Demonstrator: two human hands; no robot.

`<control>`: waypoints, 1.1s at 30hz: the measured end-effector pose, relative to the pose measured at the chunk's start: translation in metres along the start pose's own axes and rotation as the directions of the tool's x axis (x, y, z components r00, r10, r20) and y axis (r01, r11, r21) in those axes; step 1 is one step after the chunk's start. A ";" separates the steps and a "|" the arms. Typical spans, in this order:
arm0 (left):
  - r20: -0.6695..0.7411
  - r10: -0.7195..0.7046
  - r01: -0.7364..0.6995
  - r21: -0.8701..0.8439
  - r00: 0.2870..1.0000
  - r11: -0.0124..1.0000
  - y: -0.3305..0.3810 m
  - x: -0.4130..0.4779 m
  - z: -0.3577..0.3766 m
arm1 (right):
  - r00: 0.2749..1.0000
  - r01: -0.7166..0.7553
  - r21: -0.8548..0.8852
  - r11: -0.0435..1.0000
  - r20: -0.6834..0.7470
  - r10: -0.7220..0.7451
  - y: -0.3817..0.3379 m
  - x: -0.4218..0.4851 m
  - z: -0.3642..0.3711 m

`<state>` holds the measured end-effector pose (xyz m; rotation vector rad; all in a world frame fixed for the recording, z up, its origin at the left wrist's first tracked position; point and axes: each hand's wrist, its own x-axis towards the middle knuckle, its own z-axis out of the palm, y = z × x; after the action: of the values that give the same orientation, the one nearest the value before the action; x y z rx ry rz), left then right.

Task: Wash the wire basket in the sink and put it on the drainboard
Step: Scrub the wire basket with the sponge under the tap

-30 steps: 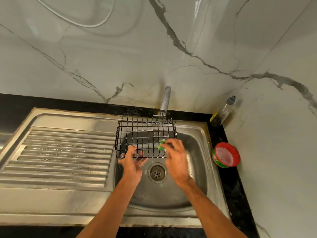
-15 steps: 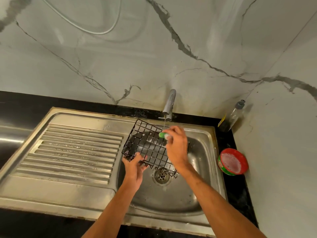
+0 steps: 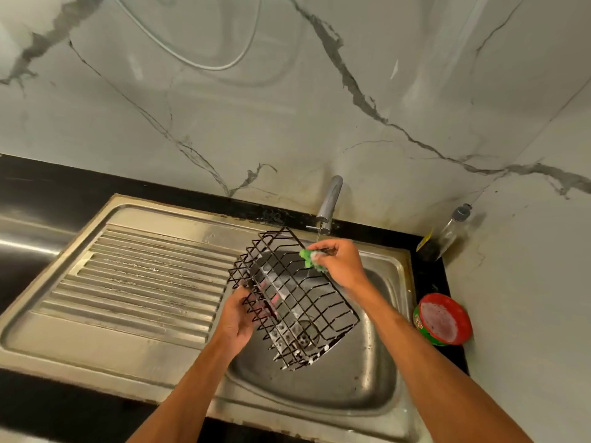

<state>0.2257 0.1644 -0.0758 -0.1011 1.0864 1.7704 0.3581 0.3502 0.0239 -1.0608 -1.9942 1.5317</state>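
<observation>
Two bare hands work over a steel sink. The left hand (image 3: pixel 238 318) is curled around the near-left edge of a black wire basket (image 3: pixel 299 303). Its fingers are hooked in among the wires, and it holds the basket up at a slant. The right hand (image 3: pixel 340 263) pinches a small green scrubbing pad (image 3: pixel 309 259) between thumb and fingertips, pressing it against the basket's far upper rim.

The basket hangs in the air between the two hands, above the sink bowl (image 3: pixel 367 388). Its lowest corner dips toward the drain (image 3: pixel 303 338), which shows through the wires. Flecks of white foam cling to the lower wires.

Just beyond the right hand stands a steel tap (image 3: pixel 329 203), and a thin thread of water falls from it toward that hand. Farther right, in the corner of the wall, is a clear bottle (image 3: pixel 451 231) with a grey cap. Nearer, on the black counter (image 3: pixel 428 279) to the right of the right forearm, sits a round red and green tub (image 3: pixel 443 319) of whitish paste. To the left of the left hand lies the ridged drainboard (image 3: pixel 144 282), streaked with water. Behind everything is a white marble wall (image 3: pixel 287 123) with grey veins.

Both forearms reach in from the bottom edge. The left rises from bottom centre to a bent wrist. The right stretches farther from the lower right, the back of the hand facing up.
</observation>
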 end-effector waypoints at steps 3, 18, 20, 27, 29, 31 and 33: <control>-0.019 -0.037 0.039 0.085 0.999 0.996 0.000 0.014 0.006 | 0.996 0.082 -0.096 0.992 -0.012 -0.084 0.000 -0.002 0.011; 0.001 -0.314 0.300 0.287 0.950 0.910 -0.031 0.067 0.029 | 0.971 0.110 -0.119 0.987 -0.197 -0.132 0.010 0.022 -0.008; -0.001 -0.301 0.288 0.302 0.954 0.909 -0.033 0.068 0.035 | 0.971 0.227 -0.202 0.953 -0.033 -0.238 0.007 0.017 0.010; -0.017 -0.293 0.287 0.269 0.956 0.919 -0.030 0.080 0.036 | 0.962 0.150 -0.194 0.970 -0.200 -0.188 0.014 0.030 0.001; -0.034 -0.287 0.286 0.258 0.957 0.923 -0.031 0.083 0.035 | 0.972 0.233 -0.242 0.942 0.019 -0.235 0.010 0.022 0.013; -0.056 -0.279 0.285 0.226 0.959 0.932 -0.029 0.082 0.034 | 0.980 0.177 -0.253 0.951 -0.038 -0.193 0.013 0.026 0.004; -0.079 -0.269 0.280 0.223 0.960 0.934 -0.029 0.085 0.030 | 0.973 0.073 -0.234 0.969 -0.197 -0.121 0.017 0.027 -0.007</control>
<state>0.2192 0.2480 -0.1202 -0.1448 1.2421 1.3879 0.3512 0.3774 0.0067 -1.1409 -2.0709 1.1113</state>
